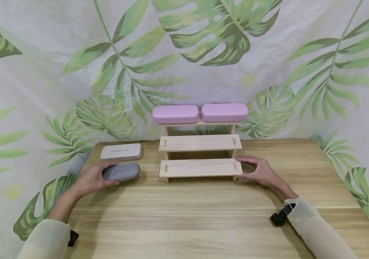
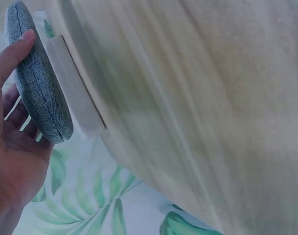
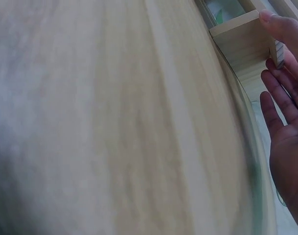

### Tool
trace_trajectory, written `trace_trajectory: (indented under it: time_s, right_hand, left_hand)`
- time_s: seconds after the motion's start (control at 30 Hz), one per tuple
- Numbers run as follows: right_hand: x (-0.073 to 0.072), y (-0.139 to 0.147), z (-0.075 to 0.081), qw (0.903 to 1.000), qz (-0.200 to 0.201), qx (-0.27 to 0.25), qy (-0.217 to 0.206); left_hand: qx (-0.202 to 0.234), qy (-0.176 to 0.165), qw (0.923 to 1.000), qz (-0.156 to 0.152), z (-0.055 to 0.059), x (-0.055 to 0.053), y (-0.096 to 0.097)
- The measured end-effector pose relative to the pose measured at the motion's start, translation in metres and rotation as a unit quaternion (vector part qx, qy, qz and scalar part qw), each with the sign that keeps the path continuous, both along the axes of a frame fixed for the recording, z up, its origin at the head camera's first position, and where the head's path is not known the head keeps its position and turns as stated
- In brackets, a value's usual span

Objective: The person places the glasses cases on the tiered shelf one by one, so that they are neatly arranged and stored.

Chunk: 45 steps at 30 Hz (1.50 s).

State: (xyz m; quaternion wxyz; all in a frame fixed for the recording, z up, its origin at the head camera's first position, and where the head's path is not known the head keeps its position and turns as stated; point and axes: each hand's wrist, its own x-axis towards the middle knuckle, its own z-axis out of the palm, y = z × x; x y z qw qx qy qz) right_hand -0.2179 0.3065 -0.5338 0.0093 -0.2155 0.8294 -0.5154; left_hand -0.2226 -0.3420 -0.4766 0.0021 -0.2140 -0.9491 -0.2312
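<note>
A grey fabric glasses case (image 1: 122,172) is held in my left hand (image 1: 91,178), thumb along its near side and fingers behind it. In the left wrist view the same case (image 2: 38,78) appears raised on edge between thumb and fingers. My right hand (image 1: 260,173) grips the right end of the lowest step of a wooden three-tier stand (image 1: 200,168), with the thumb at the front edge and a finger at the back. Up close, the right thumb (image 3: 283,29) touches the corner of the step.
Two pink glasses cases (image 1: 175,114) (image 1: 224,112) sit side by side on the top tier. Behind the grey case lies a white case (image 1: 121,152) with small print. A leaf-patterned cloth (image 1: 203,79) hangs behind the wooden table (image 1: 184,223).
</note>
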Motion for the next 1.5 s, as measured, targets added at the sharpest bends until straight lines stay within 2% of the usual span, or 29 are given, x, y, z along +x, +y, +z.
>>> trace_trajectory:
  time_s: [0.27, 0.53, 0.93, 1.5]
  right_hand:
    - [0.001, 0.001, -0.001, 1.0000, -0.003, -0.001, -0.002]
    - [0.000, 0.001, -0.002, 0.9998, -0.010, 0.015, 0.005]
    - [0.001, 0.000, -0.002, 0.9999, -0.008, 0.011, 0.007]
    - [0.001, -0.001, 0.000, 1.0000, 0.003, -0.007, 0.002]
  left_hand:
    - [0.004, -0.002, 1.0000, -0.003, 0.020, 0.004, 0.013]
    - [0.005, -0.006, 1.0000, -0.004, 0.033, 0.006, 0.022]
    - [0.009, 0.032, 0.9990, -0.029, 0.051, 0.008, 0.046]
    - [0.020, 0.062, 0.9949, -0.077, 0.069, 0.004, 0.085]
